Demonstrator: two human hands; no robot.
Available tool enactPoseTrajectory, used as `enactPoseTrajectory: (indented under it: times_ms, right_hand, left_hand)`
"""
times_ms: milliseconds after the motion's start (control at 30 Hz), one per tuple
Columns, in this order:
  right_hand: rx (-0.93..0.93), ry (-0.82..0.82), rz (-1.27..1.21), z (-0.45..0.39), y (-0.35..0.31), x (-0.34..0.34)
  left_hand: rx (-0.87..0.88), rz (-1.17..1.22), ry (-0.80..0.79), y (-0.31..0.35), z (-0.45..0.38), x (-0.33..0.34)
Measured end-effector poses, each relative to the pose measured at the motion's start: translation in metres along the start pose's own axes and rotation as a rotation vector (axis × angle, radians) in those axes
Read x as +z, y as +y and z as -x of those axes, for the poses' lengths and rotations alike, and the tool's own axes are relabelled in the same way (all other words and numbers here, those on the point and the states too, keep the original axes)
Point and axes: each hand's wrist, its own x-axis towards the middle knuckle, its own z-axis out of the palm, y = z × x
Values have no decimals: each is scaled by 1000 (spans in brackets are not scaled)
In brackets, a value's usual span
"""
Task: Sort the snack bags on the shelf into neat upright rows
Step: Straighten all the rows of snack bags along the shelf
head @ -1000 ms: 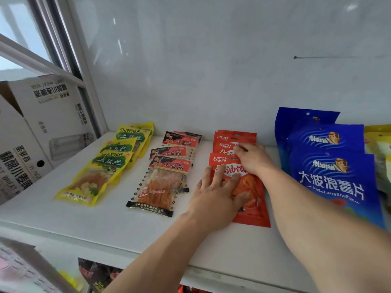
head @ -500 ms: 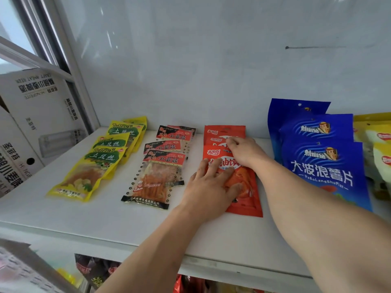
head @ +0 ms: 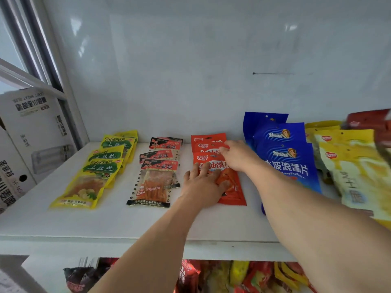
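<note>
Three overlapping red snack bags lie flat in a row on the white shelf (head: pixel 118 220). My left hand (head: pixel 203 185) rests flat, fingers spread, on the front red bag (head: pixel 234 195). My right hand (head: pixel 237 155) reaches over it, fingertips curled on the top edge of a rear red bag (head: pixel 208 137). Left of these lie a row of black-and-red bags (head: pixel 156 178) and a row of yellow-green bags (head: pixel 99 172), both flat and overlapping.
Blue chip bags (head: pixel 289 163) lean upright just right of my right arm, with yellow bags (head: pixel 355 176) beyond them. A white cardboard box (head: pixel 31 132) stands off the shelf's left end. More snack bags (head: pixel 232 275) fill the shelf below.
The rear red bags have shifted left into line with the front one. My right hand's fingers stay on their top edge. My left hand stays flat on the front bag.
</note>
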Motion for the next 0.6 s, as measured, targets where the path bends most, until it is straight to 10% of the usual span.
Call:
enactPoseTrajectory:
  times_ms: [300,600]
  right_hand:
    - [35,289,-118,66,51,-47]
    - [239,491,-339,71,144,-60]
  left_hand:
    - [13,17,97,29,-2,-14]
    - [23,877,146,133,-26,-2]
